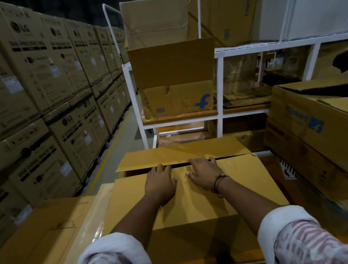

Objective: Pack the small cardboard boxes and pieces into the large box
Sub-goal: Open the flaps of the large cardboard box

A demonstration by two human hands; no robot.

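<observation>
The large box [196,205] sits right in front of the person, its near flap folded down and its far flap [183,152] lowered toward it. Only a thin dark gap [137,172] is left between them, so what is inside cannot be seen. The left hand [159,183] and right hand [204,175] lie side by side but apart on the near flap, palms down and fingers stretched out, with the fingertips at the gap; neither grips anything. A dark cord bracelet [218,182] circles the right wrist. Just beyond the box stands a white rack [216,52], and on its shelf is a dented carton with a blue logo [178,98]. Tall stacked cartons [26,71] line the left side of an aisle marked by a yellow floor line [111,145]. More boxes [315,123] are piled close on the right, and a flat carton [41,238] lies against the box's left side.
</observation>
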